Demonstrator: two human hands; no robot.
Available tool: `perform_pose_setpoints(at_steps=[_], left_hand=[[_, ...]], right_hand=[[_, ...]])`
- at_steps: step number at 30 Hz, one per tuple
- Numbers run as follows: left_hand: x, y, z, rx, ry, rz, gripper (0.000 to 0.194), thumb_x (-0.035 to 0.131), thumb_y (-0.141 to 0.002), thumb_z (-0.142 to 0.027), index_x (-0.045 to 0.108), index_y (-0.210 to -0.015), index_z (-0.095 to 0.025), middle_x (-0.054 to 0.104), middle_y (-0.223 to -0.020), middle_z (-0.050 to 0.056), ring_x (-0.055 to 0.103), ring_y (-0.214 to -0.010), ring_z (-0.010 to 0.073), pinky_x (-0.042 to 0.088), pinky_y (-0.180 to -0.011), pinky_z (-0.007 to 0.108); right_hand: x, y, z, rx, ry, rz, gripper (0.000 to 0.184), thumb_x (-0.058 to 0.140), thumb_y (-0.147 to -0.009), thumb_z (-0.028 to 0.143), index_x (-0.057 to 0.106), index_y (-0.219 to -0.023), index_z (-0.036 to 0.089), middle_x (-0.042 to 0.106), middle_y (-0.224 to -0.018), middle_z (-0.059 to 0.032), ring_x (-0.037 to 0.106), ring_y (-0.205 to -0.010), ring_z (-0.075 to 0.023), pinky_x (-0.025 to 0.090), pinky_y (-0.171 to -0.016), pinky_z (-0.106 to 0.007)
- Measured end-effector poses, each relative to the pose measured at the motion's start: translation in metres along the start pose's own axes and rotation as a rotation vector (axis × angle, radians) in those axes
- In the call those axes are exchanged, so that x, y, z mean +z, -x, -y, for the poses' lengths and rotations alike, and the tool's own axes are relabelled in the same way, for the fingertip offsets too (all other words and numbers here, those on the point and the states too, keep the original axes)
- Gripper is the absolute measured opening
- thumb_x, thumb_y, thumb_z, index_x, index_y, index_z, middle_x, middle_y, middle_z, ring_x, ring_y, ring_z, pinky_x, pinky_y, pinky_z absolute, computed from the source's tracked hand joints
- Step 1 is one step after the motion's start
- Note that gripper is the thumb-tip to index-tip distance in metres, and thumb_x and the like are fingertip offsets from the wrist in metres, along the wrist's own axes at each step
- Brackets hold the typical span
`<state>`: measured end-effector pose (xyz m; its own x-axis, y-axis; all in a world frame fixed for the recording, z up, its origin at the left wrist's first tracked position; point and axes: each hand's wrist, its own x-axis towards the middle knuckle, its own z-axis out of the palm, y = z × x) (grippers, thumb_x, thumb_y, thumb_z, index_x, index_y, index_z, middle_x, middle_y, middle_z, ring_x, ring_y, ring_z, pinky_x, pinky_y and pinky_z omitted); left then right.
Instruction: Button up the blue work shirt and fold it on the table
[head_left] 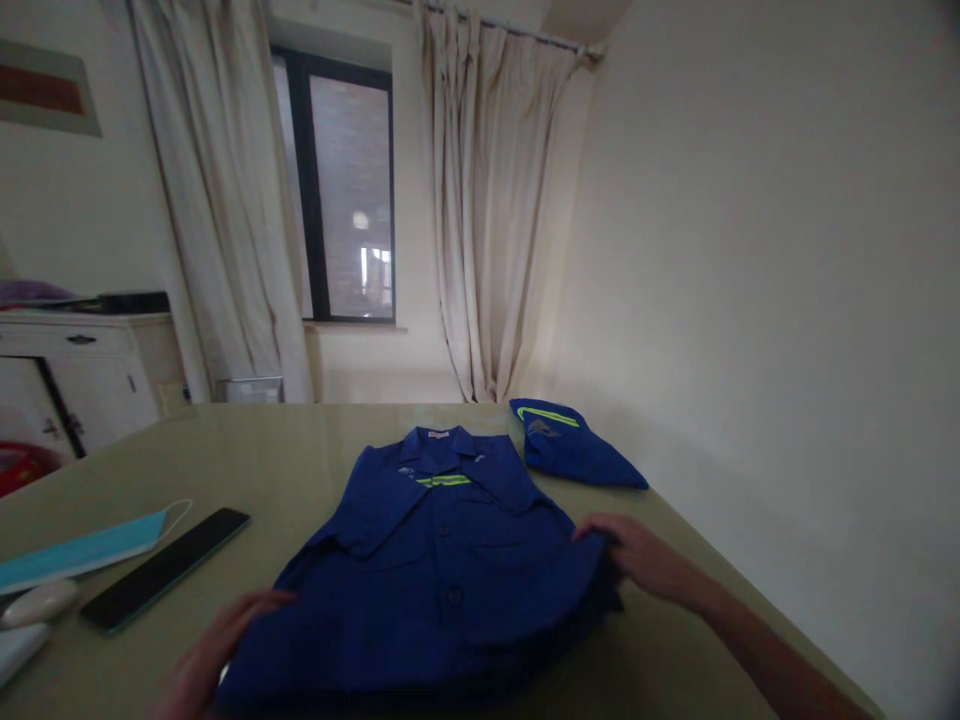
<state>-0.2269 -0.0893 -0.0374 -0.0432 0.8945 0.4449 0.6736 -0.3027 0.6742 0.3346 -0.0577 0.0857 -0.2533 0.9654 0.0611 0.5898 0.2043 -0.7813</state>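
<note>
A dark blue work jacket (pixel 442 560) lies front side up on the table, collar away from me. Both sleeves are folded inward over the chest, and yellow-green stripes show at their ends. My right hand (pixel 637 555) pinches the jacket's right edge and lifts that lower corner off the table. At the lower left, my left hand (pixel 225 640) is closed on the left edge of the hem, part of it blurred. The jacket's near edge is dark and smeared.
A folded blue garment (pixel 577 450) lies at the table's far right, near the wall. To the left are a black phone (pixel 165 570), a light blue face mask (pixel 82 550) and a white rounded object (pixel 41 603). The table (pixel 262 460) reaches toward the curtains (pixel 495 220).
</note>
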Motion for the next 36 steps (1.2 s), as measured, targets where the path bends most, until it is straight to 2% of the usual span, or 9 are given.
perform_pose_setpoints(at_steps=[2, 7, 10, 16, 23, 27, 29, 33, 36], left_hand=[[0.009, -0.062, -0.017, -0.16, 0.032, -0.076, 0.044, 0.059, -0.058, -0.028, 0.075, -0.099, -0.03, 0.079, -0.106, 0.005, 0.071, -0.107, 0.037, 0.056, -0.098, 0.048], [0.041, -0.168, -0.055, -0.269, 0.186, -0.39, 0.073, 0.053, -0.079, -0.042, 0.045, -0.145, -0.014, 0.062, -0.134, 0.017, 0.066, -0.117, 0.0315, 0.055, -0.098, 0.043], [0.06, -0.161, -0.041, -0.259, -0.065, -0.377, 0.08, 0.044, -0.086, -0.053, 0.04, -0.148, -0.002, 0.056, -0.138, 0.026, 0.057, -0.128, 0.0378, 0.047, -0.107, 0.051], [0.071, -0.114, 0.01, -0.434, -0.428, -0.117, 0.082, 0.042, -0.084, -0.068, 0.052, -0.14, -0.007, 0.059, -0.135, 0.03, 0.051, -0.129, 0.0533, 0.039, -0.102, 0.072], [0.06, -0.122, -0.007, -0.284, 0.102, 0.089, 0.096, 0.07, -0.066, -0.059, 0.045, -0.147, -0.013, 0.055, -0.149, 0.02, 0.051, -0.138, 0.0384, 0.04, -0.117, 0.053], [0.022, -0.108, -0.016, -0.467, 0.459, 0.473, 0.088, 0.076, -0.073, -0.063, 0.048, -0.149, -0.03, 0.056, -0.152, 0.008, 0.058, -0.133, 0.0341, 0.051, -0.11, 0.047], [0.013, -0.108, -0.01, -0.589, 0.553, 0.441, 0.085, 0.071, -0.077, -0.068, 0.046, -0.149, -0.03, 0.061, -0.147, 0.009, 0.065, -0.125, 0.0326, 0.057, -0.102, 0.044], [0.025, -0.126, 0.007, -0.626, 0.511, 0.09, 0.092, 0.077, -0.07, -0.066, 0.049, -0.145, -0.022, 0.072, -0.128, 0.017, 0.075, -0.104, 0.0329, 0.065, -0.084, 0.043], [0.039, -0.14, 0.012, -0.621, 0.594, 0.075, 0.072, 0.081, -0.069, -0.052, 0.062, -0.132, -0.023, 0.075, -0.123, 0.013, 0.075, -0.103, 0.0318, 0.065, -0.083, 0.04]], right_hand=[[-0.009, -0.061, 0.016, 0.071, -0.179, -0.211, 0.03, 0.052, -0.073, 0.018, 0.076, -0.091, 0.014, 0.075, -0.082, -0.0065, 0.069, -0.072, -0.0197, 0.055, -0.067, -0.029], [0.008, -0.156, 0.014, -0.03, -0.198, -0.557, 0.054, 0.048, -0.089, 0.033, 0.055, -0.139, 0.012, 0.045, -0.154, -0.0168, 0.05, -0.134, -0.0238, 0.046, -0.104, -0.036], [0.051, -0.151, -0.022, -0.105, -0.007, -0.606, 0.064, 0.067, -0.08, 0.042, 0.056, -0.138, 0.016, 0.044, -0.155, -0.0152, 0.039, -0.144, -0.0306, 0.032, -0.119, -0.045], [0.109, -0.115, -0.087, 0.031, 0.264, -0.65, 0.053, 0.052, -0.093, 0.049, 0.059, -0.133, 0.015, 0.062, -0.132, -0.0201, 0.059, -0.125, -0.0341, 0.043, -0.11, -0.049], [0.081, -0.106, -0.077, 0.069, 0.084, -0.354, 0.054, 0.06, -0.077, 0.026, 0.06, -0.13, 0.018, 0.071, -0.115, -0.0119, 0.067, -0.104, -0.0263, 0.05, -0.095, -0.039], [0.052, -0.086, -0.076, 0.104, -0.152, -0.004, 0.032, 0.065, -0.077, 0.038, 0.07, -0.103, 0.02, 0.072, -0.094, -0.0054, 0.067, -0.086, -0.0221, 0.051, -0.078, -0.032], [0.048, -0.084, -0.076, 0.18, -0.226, -0.061, 0.037, 0.057, -0.085, 0.054, 0.068, -0.09, 0.02, 0.07, -0.084, -0.0056, 0.066, -0.077, -0.0213, 0.051, -0.071, -0.031], [0.064, -0.102, -0.078, 0.24, -0.131, -0.522, 0.043, 0.057, -0.084, 0.061, 0.065, -0.097, 0.021, 0.072, -0.102, -0.0125, 0.069, -0.09, -0.0258, 0.054, -0.08, -0.036], [0.077, -0.118, -0.08, 0.229, -0.021, -0.597, 0.048, 0.067, -0.078, 0.054, 0.066, -0.112, 0.019, 0.073, -0.107, -0.0139, 0.07, -0.095, -0.0289, 0.053, -0.087, -0.041]])
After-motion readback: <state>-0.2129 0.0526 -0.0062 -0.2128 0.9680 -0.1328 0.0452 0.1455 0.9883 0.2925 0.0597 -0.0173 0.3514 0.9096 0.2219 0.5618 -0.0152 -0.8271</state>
